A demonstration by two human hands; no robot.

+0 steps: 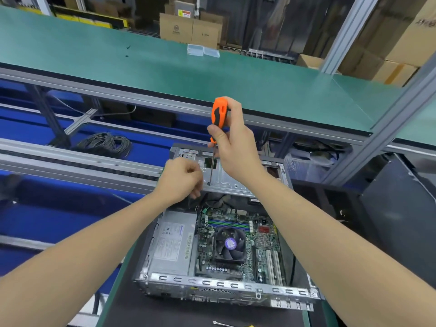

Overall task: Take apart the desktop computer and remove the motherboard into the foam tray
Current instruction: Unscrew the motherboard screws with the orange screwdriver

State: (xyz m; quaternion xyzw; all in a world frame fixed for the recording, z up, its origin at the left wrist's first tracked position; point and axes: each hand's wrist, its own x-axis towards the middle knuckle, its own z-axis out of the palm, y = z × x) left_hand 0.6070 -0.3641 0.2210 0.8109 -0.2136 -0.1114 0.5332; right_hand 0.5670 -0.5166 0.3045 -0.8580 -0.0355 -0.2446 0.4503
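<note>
- The motherboard (254, 244) sat flat in the open desktop computer case (221, 285), with its CPU fan (230, 244) mounted and cables plugged in at the far edge.
- A grey power supply (173, 244) lay just beside it on the left, inside the same case.
- The side cover was off; judging by this, only the opening step was done, and the board's release and its move to the foam tray remained. No foam tray was in view.
- A metal drive cage (231, 178) spanned the far end of the case.
- The right hand (236, 145) gripped an orange screwdriver (219, 114) upright, its tip at 1 hole or screw on the cage, so the step looked like loosening that cage.
- The left hand (181, 180) hovered near the tip with curled fingers; whether it pinched anything could not be told.
- The case rested on a dark surface (132, 310); 1 more tool (221, 324) lay near its front edge.
- Beyond, a cable coil (106, 143) lay by the conveyor rails.
</note>
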